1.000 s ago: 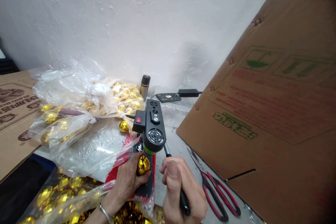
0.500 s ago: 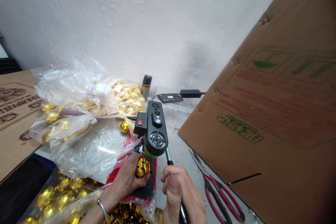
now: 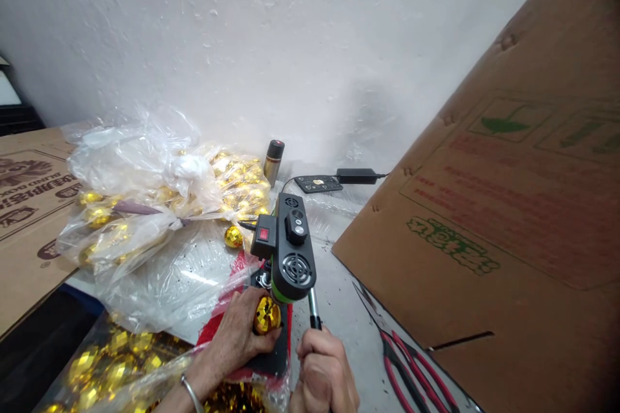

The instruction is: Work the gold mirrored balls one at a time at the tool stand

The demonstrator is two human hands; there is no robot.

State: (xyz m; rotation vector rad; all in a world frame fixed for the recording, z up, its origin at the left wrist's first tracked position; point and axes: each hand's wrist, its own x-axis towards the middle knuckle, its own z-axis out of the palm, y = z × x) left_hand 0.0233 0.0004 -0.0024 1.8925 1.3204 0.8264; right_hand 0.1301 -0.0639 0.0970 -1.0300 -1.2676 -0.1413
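A shiny gold faceted ball [image 3: 267, 315] is between the thumb and fingers of my left hand [image 3: 237, 330], just below the head of a black press-like machine [image 3: 294, 248]. My right hand [image 3: 323, 371] is wrapped round the black grip of the machine's metal lever [image 3: 314, 310]. The ball rests over the machine's dark base [image 3: 277, 355], which stands on red material. A dark spot shows on the ball's face. Another gold ball [image 3: 233, 237] lies left of the machine.
Plastic bags of gold balls [image 3: 239, 181] lie at the left and lower left. Scissors [image 3: 411, 361] lie at the right beside a large cardboard box [image 3: 484, 206]. A bottle [image 3: 274, 161], a black panel [image 3: 318, 184] and an adapter [image 3: 357, 175] are near the wall.
The view has shifted slightly. My right hand and the lever grip have moved a little left and down relative to the machine. My left hand keeps hold of the ball, which looks slightly turned.
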